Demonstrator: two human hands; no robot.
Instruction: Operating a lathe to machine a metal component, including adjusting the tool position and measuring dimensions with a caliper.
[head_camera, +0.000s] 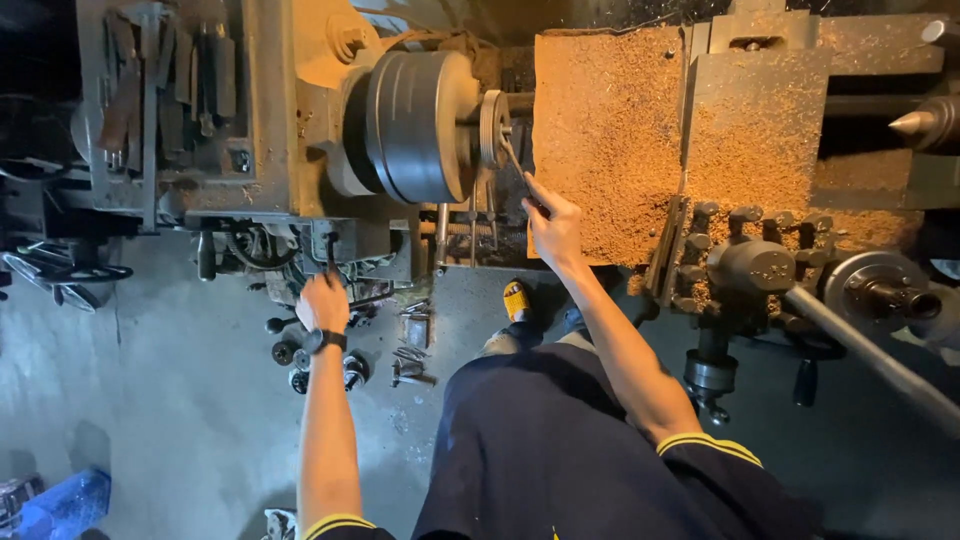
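Note:
I stand at a metal lathe, looking down. My right hand (553, 225) grips a thin metal tool (514, 160) whose tip reaches the small round workpiece (493, 125) on the dark chuck (415, 125). My left hand (324, 300), with a dark watch on its wrist, is closed on a black control lever (328, 250) below the headstock (270, 110). The lever's lower end is hidden by my fingers.
Orange-brown chips cover the carriage plates (610, 130). The tool post (755, 265) and a long handle (870, 355) lie to the right, with the pointed tailstock centre (915, 122) at far right. Loose metal parts (410, 355) sit on the concrete floor. A blue object (60, 505) is at bottom left.

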